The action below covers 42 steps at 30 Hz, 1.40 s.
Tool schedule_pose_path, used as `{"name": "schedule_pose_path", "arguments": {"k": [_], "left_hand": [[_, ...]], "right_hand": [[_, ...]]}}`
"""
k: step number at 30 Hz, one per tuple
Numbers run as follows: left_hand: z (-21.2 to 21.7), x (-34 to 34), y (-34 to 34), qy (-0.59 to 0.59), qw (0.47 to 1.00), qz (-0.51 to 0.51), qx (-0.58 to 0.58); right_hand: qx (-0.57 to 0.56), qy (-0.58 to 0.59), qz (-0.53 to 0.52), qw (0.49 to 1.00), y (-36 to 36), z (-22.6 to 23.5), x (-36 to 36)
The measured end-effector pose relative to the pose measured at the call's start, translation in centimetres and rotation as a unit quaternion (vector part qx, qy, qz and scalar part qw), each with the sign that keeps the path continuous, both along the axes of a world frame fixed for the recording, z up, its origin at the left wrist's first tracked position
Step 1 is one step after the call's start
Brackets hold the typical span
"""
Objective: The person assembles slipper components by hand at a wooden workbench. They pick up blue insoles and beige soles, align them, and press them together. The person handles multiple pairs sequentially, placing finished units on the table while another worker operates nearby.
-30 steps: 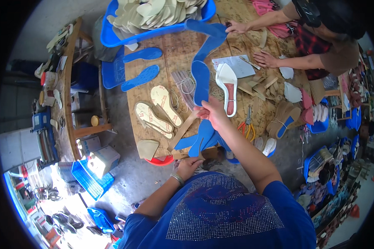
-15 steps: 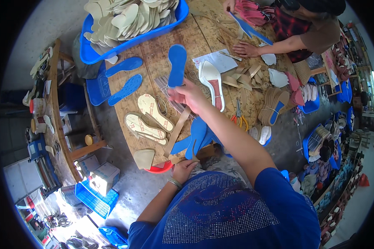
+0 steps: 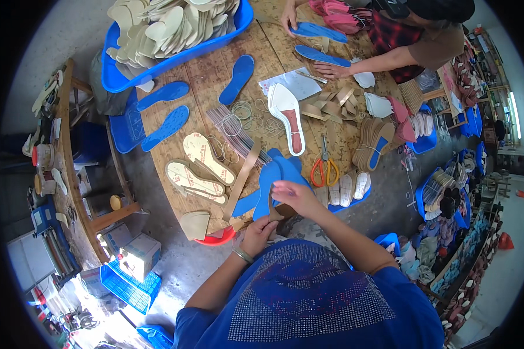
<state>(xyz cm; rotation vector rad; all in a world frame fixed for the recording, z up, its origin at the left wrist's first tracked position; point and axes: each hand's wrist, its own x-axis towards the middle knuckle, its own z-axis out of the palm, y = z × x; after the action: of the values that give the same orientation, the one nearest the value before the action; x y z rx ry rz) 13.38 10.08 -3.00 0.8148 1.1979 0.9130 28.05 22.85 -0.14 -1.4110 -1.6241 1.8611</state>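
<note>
My left hand (image 3: 258,236) is at the table's near edge, its fingers closed on the end of a tan strip (image 3: 276,214) beside the blue insoles. Over the near pile, my right hand (image 3: 300,198) has its fingers stretched out, the tips at the edge of a blue insole (image 3: 266,185). More blue insoles (image 3: 288,166) lie under and beside that one. Farther off, a single blue insole (image 3: 237,79) lies flat on the wooden table (image 3: 206,87). Two cream insoles with red print (image 3: 195,180) lie to the left, next to a long tan strip (image 3: 243,181).
A blue tub (image 3: 174,63) heaped with cream soles is at the far left. Scissors (image 3: 325,166) with orange handles and a white sole (image 3: 286,119) lie right of centre. Across the table, a co-worker's hands (image 3: 333,70) are at blue insoles. A red basin (image 3: 215,237) is under the near edge.
My right hand has let go of the blue insole on the far part of the table and come back to the near pile. The co-worker's insoles have been lowered.
</note>
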Motion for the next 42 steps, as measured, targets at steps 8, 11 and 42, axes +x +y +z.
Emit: {"name": "schedule_pose_path", "arguments": {"k": [8,11,42], "left_hand": [[2.1,2.1,1.3,-0.012,0.999,-0.041,-0.024],[4.3,2.7,2.1,-0.027,0.999,0.001,-0.043],[10.0,11.5,3.1,0.082,0.932,0.343,-0.085]], "right_hand": [[-0.159,0.125,0.051,0.978,-1.0,1.2,2.3],[-0.185,0.208,-0.005,0.96,0.0,0.9,2.2],[-0.31,0.329,-0.024,0.892,6.8,5.7,7.1]]}}
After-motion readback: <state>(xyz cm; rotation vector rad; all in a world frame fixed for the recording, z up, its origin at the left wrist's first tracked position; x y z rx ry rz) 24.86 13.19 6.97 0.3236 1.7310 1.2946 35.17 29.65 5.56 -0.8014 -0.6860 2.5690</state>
